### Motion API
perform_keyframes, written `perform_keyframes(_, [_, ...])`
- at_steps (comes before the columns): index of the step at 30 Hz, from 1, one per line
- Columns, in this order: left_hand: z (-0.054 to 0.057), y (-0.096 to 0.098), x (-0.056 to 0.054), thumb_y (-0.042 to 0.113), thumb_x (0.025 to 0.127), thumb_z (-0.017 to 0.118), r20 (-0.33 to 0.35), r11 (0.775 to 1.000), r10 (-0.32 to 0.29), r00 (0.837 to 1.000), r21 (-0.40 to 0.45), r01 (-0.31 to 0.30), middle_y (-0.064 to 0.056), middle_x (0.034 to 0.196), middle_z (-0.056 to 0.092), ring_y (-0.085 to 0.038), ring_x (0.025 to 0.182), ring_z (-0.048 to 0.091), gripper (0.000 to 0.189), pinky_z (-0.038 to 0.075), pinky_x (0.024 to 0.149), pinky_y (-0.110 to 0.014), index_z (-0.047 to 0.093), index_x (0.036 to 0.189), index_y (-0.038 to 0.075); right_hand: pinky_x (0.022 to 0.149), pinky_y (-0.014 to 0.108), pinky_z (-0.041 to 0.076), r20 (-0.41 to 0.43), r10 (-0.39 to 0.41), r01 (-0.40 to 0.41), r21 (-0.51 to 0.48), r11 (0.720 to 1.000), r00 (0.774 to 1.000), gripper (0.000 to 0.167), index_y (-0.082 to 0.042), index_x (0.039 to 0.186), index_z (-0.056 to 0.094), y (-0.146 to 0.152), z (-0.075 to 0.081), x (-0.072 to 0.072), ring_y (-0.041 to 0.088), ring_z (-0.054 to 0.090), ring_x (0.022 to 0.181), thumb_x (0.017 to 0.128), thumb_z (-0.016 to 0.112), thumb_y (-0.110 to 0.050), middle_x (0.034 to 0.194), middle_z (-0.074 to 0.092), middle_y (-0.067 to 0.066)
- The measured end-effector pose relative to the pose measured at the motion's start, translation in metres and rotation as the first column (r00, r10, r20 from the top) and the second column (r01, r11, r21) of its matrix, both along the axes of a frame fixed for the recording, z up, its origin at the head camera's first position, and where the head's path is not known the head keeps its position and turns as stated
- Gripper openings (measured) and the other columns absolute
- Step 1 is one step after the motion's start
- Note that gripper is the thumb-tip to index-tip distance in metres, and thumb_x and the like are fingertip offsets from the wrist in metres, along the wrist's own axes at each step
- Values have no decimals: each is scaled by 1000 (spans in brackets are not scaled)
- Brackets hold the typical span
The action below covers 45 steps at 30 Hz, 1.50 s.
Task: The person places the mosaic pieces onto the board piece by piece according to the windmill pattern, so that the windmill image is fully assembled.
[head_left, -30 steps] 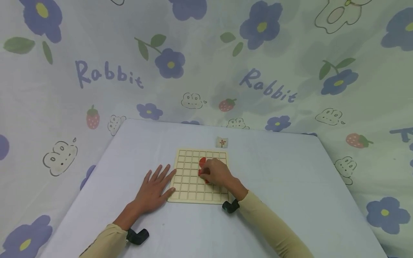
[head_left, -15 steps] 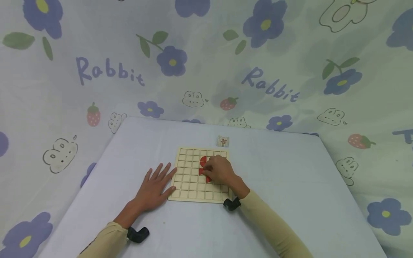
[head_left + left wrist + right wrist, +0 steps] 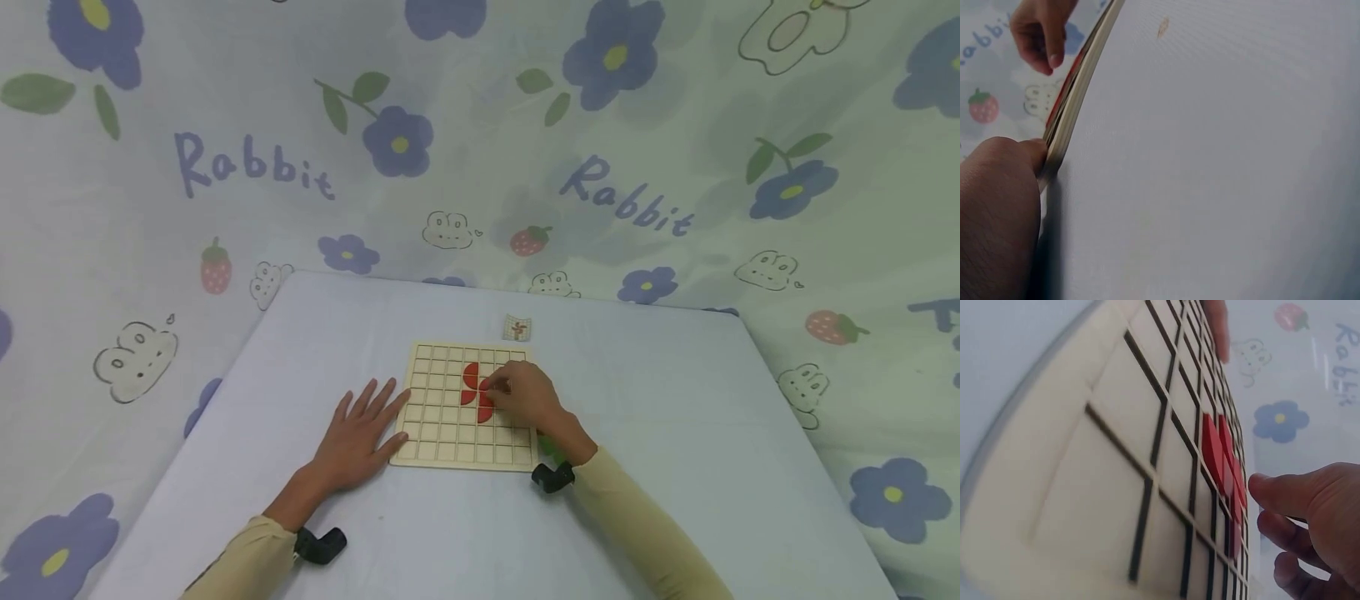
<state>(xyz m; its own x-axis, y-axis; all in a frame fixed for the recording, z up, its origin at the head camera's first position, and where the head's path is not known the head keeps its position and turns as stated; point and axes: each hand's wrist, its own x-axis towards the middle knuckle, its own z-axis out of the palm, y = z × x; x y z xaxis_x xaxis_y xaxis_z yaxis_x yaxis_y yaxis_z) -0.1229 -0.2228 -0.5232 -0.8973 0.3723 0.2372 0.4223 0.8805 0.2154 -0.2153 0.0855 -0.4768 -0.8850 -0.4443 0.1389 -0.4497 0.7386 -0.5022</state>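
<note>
Red pieces (image 3: 471,375) lay near the middle of a pale grid board (image 3: 447,435) on the white table (image 3: 660,383). The left hand (image 3: 354,446), fingers spread, touched its edge; the right hand (image 3: 522,396), loosely bent, empty, was beside them.

"Rabbit" (image 3: 255,167) printed twice in purple on flower-patterned backdrop (image 3: 480,179); third word (image 3: 935,308) cut off, right edge.

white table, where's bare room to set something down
Widest: from the right sleeve to the right edge of the white table. Another: between that and the left sleeve, in front of the board. Crowded: around the red pieces, right hand and partly hidden green piece, and at the left hand.
</note>
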Motion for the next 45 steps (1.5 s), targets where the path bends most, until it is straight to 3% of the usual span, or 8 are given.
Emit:
perform_keyframes(8, [1,0,-2,53,99,47,0,1000,3,1000,-12,-3,-12,159,26,-38,146,17,67,11,111,-63,34,155,17,55,29,46,124,-124,120,38,992,985,11,-14,95,76,50,5,2,13,53,64,86,77,-21,80,62,-9])
perform_keyframes(15, [1,-3,-2,56,100,43,33,999,17,999,-42,-16,-9,161,22,-35,148,11,68,8,113,-61,30,156,20,67,31,49,239,-125,97,126,987,963,24,-15,98,76,75,8,12,13,56,77,79,84,-28,86,63,-7])
perform_keyframes(20, [3,-2,-2,57,100,42,51,999,21,998,-38,-19,-8,162,20,-34,148,10,69,7,113,-61,29,157,21,67,30,49,282,-112,79,128,989,953,25,-17,94,76,78,5,20,13,55,78,77,86,-32,83,62,-8])
perform_keyframes(27, [0,0,-2,56,100,42,55,999,21,998,-39,-18,-8,162,20,-35,148,10,69,7,113,-61,29,157,20,66,30,48,292,-65,42,84,996,954,18,-18,90,76,86,0,24,11,55,75,76,86,-25,79,60,-9])
perform_keyframes(31, [2,0,-2,56,100,43,46,999,23,999,-42,-21,-9,162,20,-35,148,11,69,8,113,-61,29,157,20,62,30,48,238,-122,99,108,989,964,14,-16,90,76,88,-1,24,13,55,74,79,82,-22,79,60,-8])
perform_keyframes(36, [2,1,-1,54,99,46,23,999,18,1000,-31,-17,-11,161,24,-37,147,15,68,11,111,-63,33,155,18,62,28,48,201,-210,180,157,971,957,22,-14,98,75,86,-1,23,15,53,77,80,81,-25,87,61,-5])
perform_keyframes(39, [2,2,0,53,99,48,13,1000,19,1000,-23,-19,-11,160,25,-38,146,17,68,11,111,-63,35,155,18,61,27,48,207,-197,171,138,976,958,26,-13,99,74,84,-3,23,15,53,75,79,84,-26,87,61,-5])
perform_keyframes(45, [0,1,0,55,100,43,37,999,17,999,-32,-16,-10,161,22,-36,147,12,68,9,112,-62,31,156,20,58,28,48,199,-122,122,15,992,972,16,-16,93,70,81,-3,19,14,53,70,82,81,-15,81,61,-8])
